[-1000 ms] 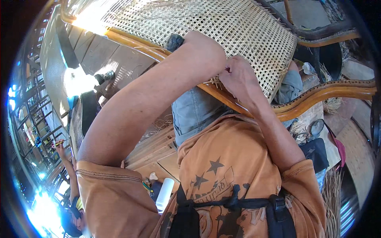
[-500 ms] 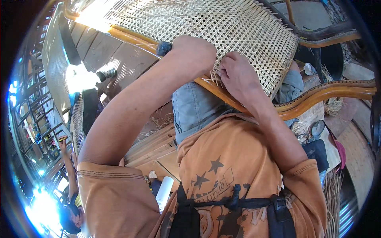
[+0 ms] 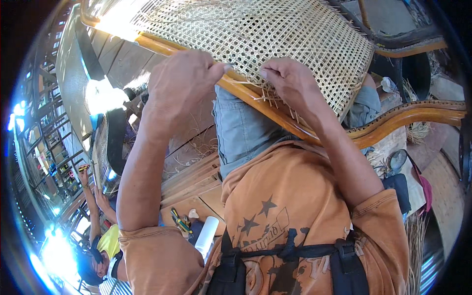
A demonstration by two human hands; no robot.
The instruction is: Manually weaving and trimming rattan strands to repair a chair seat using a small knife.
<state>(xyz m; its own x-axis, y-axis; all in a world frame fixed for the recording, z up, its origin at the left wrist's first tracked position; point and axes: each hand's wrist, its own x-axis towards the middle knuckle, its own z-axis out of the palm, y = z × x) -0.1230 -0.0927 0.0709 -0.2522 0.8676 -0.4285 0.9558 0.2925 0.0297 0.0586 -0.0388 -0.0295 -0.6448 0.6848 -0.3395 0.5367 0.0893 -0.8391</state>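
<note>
A woven cane panel (image 3: pixel 314 44) stretches across an orange-brown varnished wooden frame (image 3: pixel 246 96) over my lap. My left hand (image 3: pixel 179 81) is closed above the frame's near rail, with the thumb pointing toward the weave. A small dark bit shows at the thumb tip; what the fingers hold is hidden. My right hand (image 3: pixel 292 81) is in a pinch over the near edge of the cane, and I cannot make out what is between its fingertips. Loose cane ends (image 3: pixel 268 93) stick out at the rail beside it.
A curved wooden arm (image 3: pixel 408 118) with a row of holes reaches right. Another mesh-backed piece (image 3: pixel 71 83) stands at the left, near a co-worker with raised hands (image 3: pixel 98 196). Pliers (image 3: pixel 181 221) and a white cylinder (image 3: pixel 206 233) lie by wooden slats. Cane strands (image 3: pixel 415 241) hang at the right.
My left hand has swung left and back from the weave, away from my right hand, turning its thumb side into view. My right hand has shifted slightly and stays at the cane edge.
</note>
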